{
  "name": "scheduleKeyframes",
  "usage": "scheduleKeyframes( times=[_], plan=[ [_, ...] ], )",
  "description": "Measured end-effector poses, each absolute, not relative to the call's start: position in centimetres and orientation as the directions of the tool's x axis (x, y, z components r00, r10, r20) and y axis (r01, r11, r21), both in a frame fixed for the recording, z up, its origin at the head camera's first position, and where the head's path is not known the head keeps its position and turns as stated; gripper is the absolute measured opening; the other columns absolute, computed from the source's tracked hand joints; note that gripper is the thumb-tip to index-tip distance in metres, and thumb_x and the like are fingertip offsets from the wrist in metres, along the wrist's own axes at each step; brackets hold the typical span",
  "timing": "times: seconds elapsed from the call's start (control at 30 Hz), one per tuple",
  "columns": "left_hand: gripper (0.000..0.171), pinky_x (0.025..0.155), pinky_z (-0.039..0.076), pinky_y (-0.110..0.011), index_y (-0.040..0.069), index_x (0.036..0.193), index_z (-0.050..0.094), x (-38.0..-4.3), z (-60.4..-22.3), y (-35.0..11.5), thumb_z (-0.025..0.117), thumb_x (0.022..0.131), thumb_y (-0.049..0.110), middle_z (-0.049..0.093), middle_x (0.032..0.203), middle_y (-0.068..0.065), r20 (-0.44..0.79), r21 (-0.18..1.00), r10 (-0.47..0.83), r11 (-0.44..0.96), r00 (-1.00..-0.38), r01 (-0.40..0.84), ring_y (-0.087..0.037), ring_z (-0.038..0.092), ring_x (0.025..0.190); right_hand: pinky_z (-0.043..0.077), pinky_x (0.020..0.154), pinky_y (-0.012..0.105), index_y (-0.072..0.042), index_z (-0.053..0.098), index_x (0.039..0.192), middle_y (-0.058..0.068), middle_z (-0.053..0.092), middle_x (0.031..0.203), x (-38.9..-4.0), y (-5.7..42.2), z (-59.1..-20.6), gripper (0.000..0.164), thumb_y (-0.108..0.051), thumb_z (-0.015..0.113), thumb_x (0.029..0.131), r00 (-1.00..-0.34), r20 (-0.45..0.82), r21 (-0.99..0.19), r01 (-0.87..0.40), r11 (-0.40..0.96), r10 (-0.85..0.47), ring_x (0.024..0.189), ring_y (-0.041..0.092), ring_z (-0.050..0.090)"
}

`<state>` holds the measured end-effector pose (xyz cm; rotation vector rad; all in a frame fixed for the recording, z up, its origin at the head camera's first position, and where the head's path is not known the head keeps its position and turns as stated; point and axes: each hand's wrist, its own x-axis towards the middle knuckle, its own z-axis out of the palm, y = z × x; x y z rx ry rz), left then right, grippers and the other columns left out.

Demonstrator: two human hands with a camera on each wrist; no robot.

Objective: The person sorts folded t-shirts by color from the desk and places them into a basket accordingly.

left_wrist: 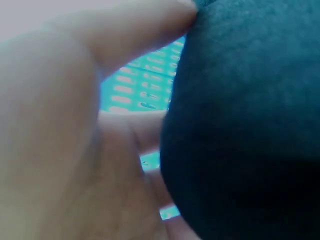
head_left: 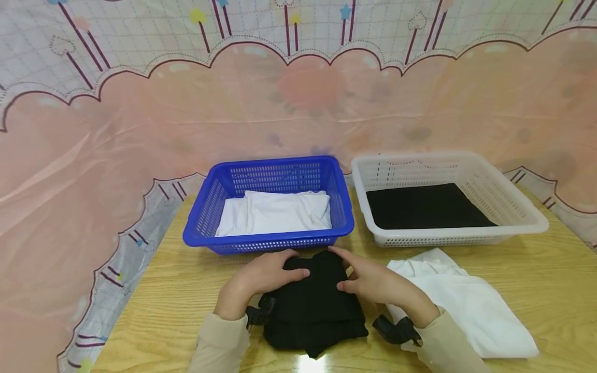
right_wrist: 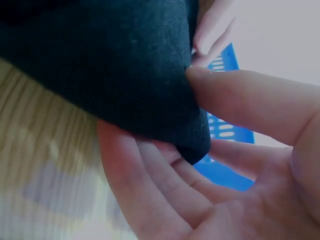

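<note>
A folded black garment [head_left: 319,305] lies at the front middle of the wooden table, between both hands. At its far left edge my left hand [head_left: 261,275] grips it, thumb laid over the cloth and fingers around the far side. My right hand [head_left: 375,278] holds the far right edge. In the right wrist view, the right thumb [right_wrist: 245,100] presses the near face of the black cloth [right_wrist: 115,75] while the other fingers are tucked beneath it. The left wrist view has the dark cloth [left_wrist: 245,120] filling its right half, beside the left thumb [left_wrist: 145,30].
Behind the hands stands a blue basket [head_left: 268,242] with folded white cloth [head_left: 280,212] inside. To its right, a white basket [head_left: 438,235] holds folded black cloth [head_left: 424,207]. A white garment [head_left: 471,311] lies beside my right forearm. A patterned curtain [head_left: 298,114] hangs behind the table.
</note>
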<state>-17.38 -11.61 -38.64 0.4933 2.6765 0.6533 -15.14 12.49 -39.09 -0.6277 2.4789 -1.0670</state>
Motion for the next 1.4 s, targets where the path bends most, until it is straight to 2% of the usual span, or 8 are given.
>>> scheduleKeyframes(
  times=[0.2, 0.37, 0.6, 0.73, 0.83, 1.07, 1.17, 1.4],
  plan=[
    [0.067, 0.096, 0.034, -0.042, 0.012, 0.132, 0.043, -17.7, -39.0, -11.7, 0.062, 0.078, 0.048, 0.047, 0.128, -0.006, -0.186, 0.536, 0.444, 0.793, -0.876, 0.289, -0.023, 0.043, 0.117, 0.038, 0.089, 0.043, -0.015, 0.026, 0.141, 0.008, 0.049, 0.121, -15.4, 12.7, -39.8, 0.068, -0.019, 0.062, 0.084, -0.847, -0.152, -0.694, -0.276, 0.665, -0.509, 0.1, 0.017, 0.05],
    [0.075, 0.097, 0.031, -0.043, 0.012, 0.135, 0.039, -17.5, -38.9, -12.1, 0.064, 0.075, 0.049, 0.042, 0.133, -0.009, -0.207, 0.506, 0.377, 0.831, -0.903, 0.231, -0.026, 0.038, 0.121, 0.036, 0.091, 0.045, -0.015, 0.027, 0.141, 0.01, 0.046, 0.126, -15.6, 12.7, -40.3, 0.068, -0.018, 0.062, 0.083, -0.857, -0.168, -0.689, -0.252, 0.68, -0.488, 0.107, 0.019, 0.047],
    [0.084, 0.093, 0.034, -0.049, 0.014, 0.134, 0.042, -17.2, -38.4, -12.8, 0.056, 0.07, 0.067, 0.045, 0.131, -0.01, -0.278, 0.382, 0.195, 0.921, -0.941, 0.078, -0.031, 0.042, 0.118, 0.043, 0.065, 0.034, -0.012, 0.026, 0.141, 0.003, 0.056, 0.08, -15.9, 12.7, -40.3, 0.07, -0.019, 0.063, 0.083, -0.853, -0.2, -0.692, -0.225, 0.686, -0.482, 0.071, 0.014, 0.052],
    [0.085, 0.092, 0.034, -0.05, 0.017, 0.134, 0.043, -17.1, -38.5, -12.8, 0.051, 0.07, 0.071, 0.047, 0.129, -0.009, -0.319, 0.359, 0.212, 0.929, -0.924, 0.088, -0.032, 0.043, 0.116, 0.043, 0.08, 0.04, -0.014, 0.023, 0.142, 0.01, 0.058, 0.106, -15.8, 12.6, -40.3, 0.071, -0.028, 0.061, 0.084, -0.852, -0.236, -0.68, -0.199, 0.706, -0.467, 0.089, 0.019, 0.055],
    [0.082, 0.093, 0.034, -0.048, 0.017, 0.135, 0.042, -17.2, -38.5, -12.7, 0.051, 0.072, 0.069, 0.049, 0.127, -0.009, -0.33, 0.387, 0.277, 0.912, -0.903, 0.138, -0.031, 0.044, 0.116, 0.033, 0.096, 0.044, -0.015, 0.02, 0.143, 0.01, 0.042, 0.133, -15.7, 12.5, -40.3, 0.073, -0.033, 0.06, 0.085, -0.856, -0.256, -0.678, -0.173, 0.714, -0.45, 0.114, 0.023, 0.044],
    [0.077, 0.095, 0.033, -0.046, 0.02, 0.139, 0.034, -17.3, -38.4, -12.7, 0.055, 0.076, 0.06, 0.046, 0.13, -0.007, -0.297, 0.47, 0.383, 0.856, -0.875, 0.216, -0.028, 0.042, 0.118, 0.029, 0.098, 0.045, -0.02, 0.012, 0.145, 0.01, 0.033, 0.139, -15.5, 12.7, -39.7, 0.08, -0.036, 0.061, 0.083, -0.828, -0.256, -0.713, -0.188, 0.676, -0.5, 0.121, 0.025, 0.036],
    [0.075, 0.096, 0.032, -0.045, 0.02, 0.139, 0.034, -17.4, -38.5, -12.8, 0.055, 0.077, 0.058, 0.044, 0.132, -0.006, -0.295, 0.485, 0.41, 0.843, -0.863, 0.235, -0.027, 0.04, 0.119, 0.033, 0.095, 0.045, -0.022, 0.017, 0.144, 0.008, 0.034, 0.137, -15.5, 13.0, -39.5, 0.074, -0.031, 0.06, 0.084, -0.79, -0.23, -0.736, -0.241, 0.633, -0.568, 0.115, 0.022, 0.043],
    [0.068, 0.096, 0.033, -0.043, 0.022, 0.137, 0.037, -17.6, -38.6, -12.9, 0.053, 0.08, 0.055, 0.045, 0.132, -0.004, -0.299, 0.473, 0.449, 0.836, -0.842, 0.278, -0.026, 0.041, 0.119, 0.038, 0.088, 0.04, -0.028, 0.046, 0.124, -0.002, 0.05, 0.117, -15.5, 13.5, -39.3, 0.037, -0.023, 0.056, 0.088, -0.722, -0.178, -0.732, -0.357, 0.58, -0.669, 0.103, 0.014, 0.048]
  ],
)
